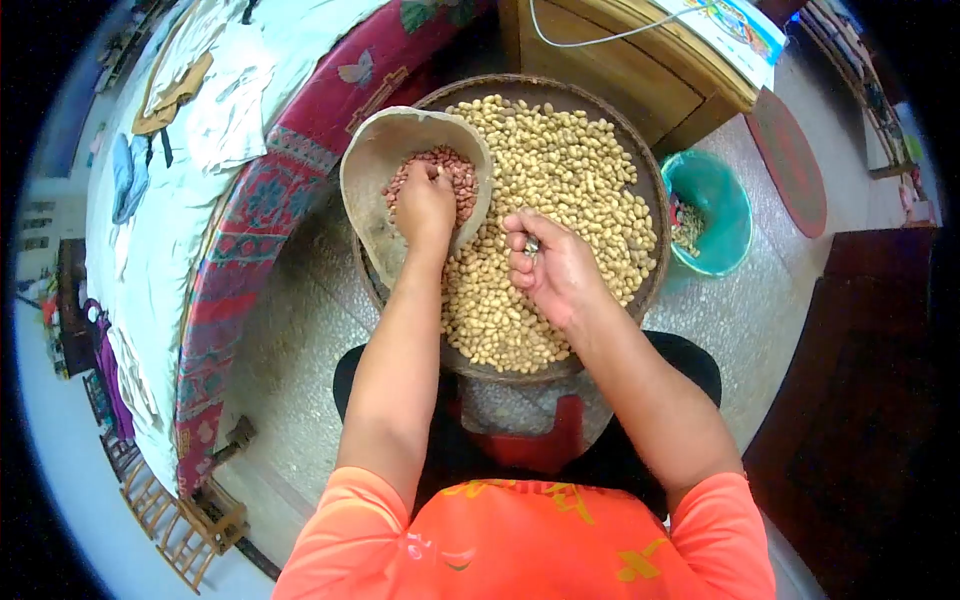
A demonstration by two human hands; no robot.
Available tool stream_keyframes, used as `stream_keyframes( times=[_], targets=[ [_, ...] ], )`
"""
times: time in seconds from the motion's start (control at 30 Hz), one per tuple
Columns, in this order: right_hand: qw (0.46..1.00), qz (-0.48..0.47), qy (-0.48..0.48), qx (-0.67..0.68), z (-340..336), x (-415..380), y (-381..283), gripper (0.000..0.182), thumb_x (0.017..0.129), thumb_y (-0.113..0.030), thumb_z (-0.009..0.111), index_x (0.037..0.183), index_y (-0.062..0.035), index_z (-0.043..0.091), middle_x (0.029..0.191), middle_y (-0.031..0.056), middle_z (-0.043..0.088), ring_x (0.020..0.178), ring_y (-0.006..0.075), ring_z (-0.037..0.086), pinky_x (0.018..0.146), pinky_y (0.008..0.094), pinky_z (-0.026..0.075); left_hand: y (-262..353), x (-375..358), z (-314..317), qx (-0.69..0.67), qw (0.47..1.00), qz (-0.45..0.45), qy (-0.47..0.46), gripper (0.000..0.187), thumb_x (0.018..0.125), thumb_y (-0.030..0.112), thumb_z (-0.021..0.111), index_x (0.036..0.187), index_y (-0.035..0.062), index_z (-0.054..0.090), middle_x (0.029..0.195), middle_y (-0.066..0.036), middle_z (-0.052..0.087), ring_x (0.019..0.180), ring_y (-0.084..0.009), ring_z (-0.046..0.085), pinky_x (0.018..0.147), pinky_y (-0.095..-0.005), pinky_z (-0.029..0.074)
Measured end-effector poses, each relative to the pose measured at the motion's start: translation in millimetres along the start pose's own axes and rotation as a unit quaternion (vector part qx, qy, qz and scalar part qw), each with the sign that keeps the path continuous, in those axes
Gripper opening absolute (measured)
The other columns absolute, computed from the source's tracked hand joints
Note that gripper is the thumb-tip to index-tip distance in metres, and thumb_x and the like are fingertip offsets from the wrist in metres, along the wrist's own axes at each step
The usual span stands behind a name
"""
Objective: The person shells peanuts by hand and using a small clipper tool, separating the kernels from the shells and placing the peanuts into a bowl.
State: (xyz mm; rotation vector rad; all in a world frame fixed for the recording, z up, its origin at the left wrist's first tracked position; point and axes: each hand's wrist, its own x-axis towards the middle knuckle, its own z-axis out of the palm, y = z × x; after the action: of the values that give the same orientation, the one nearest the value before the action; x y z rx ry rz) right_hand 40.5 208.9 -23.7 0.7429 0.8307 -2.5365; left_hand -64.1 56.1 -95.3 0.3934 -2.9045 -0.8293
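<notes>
My left hand (427,205) reaches into a pale, scoop-shaped bowl (365,170) and rests on the reddish shelled peanuts (462,180) inside. Its fingers are bent together, and whatever they may hold is hidden. Over the wide round basket (658,205) of unshelled peanuts (570,150), my right hand (555,265) is turned partly palm up with its fingers curled in. A small greyish, shiny bit shows between those fingers, too small to name. The bowl sits on the left part of the basket, on top of the unshelled peanuts.
A green bucket (735,215) with peanut shells (688,228) in it stands on the floor to the right. At the left is a bed (260,190) with clothes on it. A wooden cabinet (620,75) borders the basket's far side. A red stool (530,445) shows below.
</notes>
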Motion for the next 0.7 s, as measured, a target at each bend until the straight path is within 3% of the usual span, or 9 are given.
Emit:
stream_keyframes(
  times=[0.13,0.23,0.33,0.37,0.4,0.47,0.5,0.57,0.7],
  targets=[
    [1.000,-0.003,-0.014,-0.004,-0.3,-0.7,-1.7,0.017,0.092,-0.021,0.051,0.091,-0.0049,0.057,0.072,-0.0004,0.048,0.056,0.0100,0.042,0.048,0.0233,0.033,-8.7,6.1,-0.2,0.000,0.999,0.032,-0.003,0.018,0.081,0.024,0.065,0.090,0.0096,0.063,0.085,-0.015,0.067,0.083,-0.0340,0.064,0.071,-0.0452,0.049],
    [1.000,-0.009,-0.010,-0.010,0.2,-1.1,-2.8,0.016,0.092,-0.020,0.051,0.090,-0.0054,0.057,0.072,-0.0009,0.048,0.057,0.0095,0.042,0.048,0.0230,0.033,-8.4,5.5,-10.8,-0.110,0.993,-0.027,-0.035,0.021,0.080,0.021,0.064,0.095,0.0070,0.064,0.085,-0.017,0.067,0.083,-0.0329,0.064,0.074,-0.0431,0.049],
    [0.999,-0.016,0.001,-0.039,5.3,-3.1,-3.9,0.016,0.092,-0.020,0.050,0.090,-0.0060,0.058,0.072,-0.0012,0.050,0.058,0.0092,0.043,0.049,0.0231,0.034,-0.1,-4.0,-35.4,-0.318,0.939,-0.063,-0.117,0.023,0.085,0.019,0.061,0.096,-0.0023,0.062,0.077,-0.009,0.066,0.075,-0.0185,0.061,0.071,-0.0314,0.049],
    [0.998,-0.018,0.003,-0.055,7.4,-2.9,-3.8,0.016,0.092,-0.020,0.050,0.090,-0.0062,0.059,0.073,-0.0011,0.050,0.058,0.0091,0.043,0.050,0.0231,0.035,6.1,-10.7,-48.8,-0.325,0.935,-0.057,-0.132,0.022,0.088,0.019,0.060,0.097,-0.0014,0.061,0.068,-0.001,0.058,0.060,-0.0096,0.053,0.055,-0.0248,0.044],
    [0.997,-0.020,0.004,-0.072,9.2,-2.6,-3.0,0.017,0.092,-0.020,0.050,0.091,-0.0065,0.060,0.073,-0.0010,0.051,0.059,0.0091,0.043,0.050,0.0232,0.035,10.6,-15.5,-62.7,-0.323,0.936,-0.055,-0.133,0.022,0.088,0.019,0.060,0.097,-0.0014,0.061,0.068,-0.001,0.058,0.060,-0.0096,0.053,0.055,-0.0248,0.044],
    [0.997,-0.019,0.001,-0.070,10.6,-1.0,-1.5,0.016,0.092,-0.019,0.050,0.091,-0.0068,0.060,0.075,-0.0010,0.052,0.060,0.0090,0.045,0.051,0.0235,0.036,15.8,-21.3,-84.4,-0.387,0.886,-0.119,-0.228,0.021,0.089,0.019,0.060,0.100,0.0015,0.061,0.060,0.003,0.050,0.048,-0.0060,0.043,0.042,-0.0225,0.033],
    [0.997,-0.021,0.002,-0.077,10.9,0.8,-1.2,0.016,0.092,-0.019,0.050,0.092,-0.0068,0.060,0.075,-0.0009,0.052,0.061,0.0090,0.045,0.051,0.0235,0.036,17.5,-23.6,-89.0,-0.385,0.886,-0.119,-0.228,0.021,0.089,0.019,0.060,0.100,0.0015,0.061,0.060,0.003,0.050,0.048,-0.0060,0.043,0.042,-0.0225,0.033],
    [0.997,-0.015,0.004,-0.076,11.9,3.5,-0.8,0.017,0.092,-0.016,0.050,0.098,-0.0041,0.059,0.079,0.0001,0.054,0.064,0.0090,0.046,0.053,0.0222,0.036,20.1,-28.1,-94.3,-0.404,0.881,-0.116,-0.215,0.020,0.089,0.019,0.059,0.102,0.0040,0.061,0.056,0.007,0.043,0.042,-0.0027,0.034,0.038,-0.0200,0.023],
    [0.997,-0.026,-0.004,-0.067,14.7,8.8,3.3,0.019,0.095,-0.019,0.046,0.097,-0.0052,0.058,0.085,0.0029,0.054,0.073,0.0130,0.052,0.059,0.0275,0.045,27.5,-36.0,-108.9,-0.428,0.851,-0.070,-0.296,0.021,0.089,0.019,0.059,0.104,0.0039,0.061,0.062,0.005,0.050,0.046,-0.0027,0.038,0.040,-0.0189,0.027]
  ],
)
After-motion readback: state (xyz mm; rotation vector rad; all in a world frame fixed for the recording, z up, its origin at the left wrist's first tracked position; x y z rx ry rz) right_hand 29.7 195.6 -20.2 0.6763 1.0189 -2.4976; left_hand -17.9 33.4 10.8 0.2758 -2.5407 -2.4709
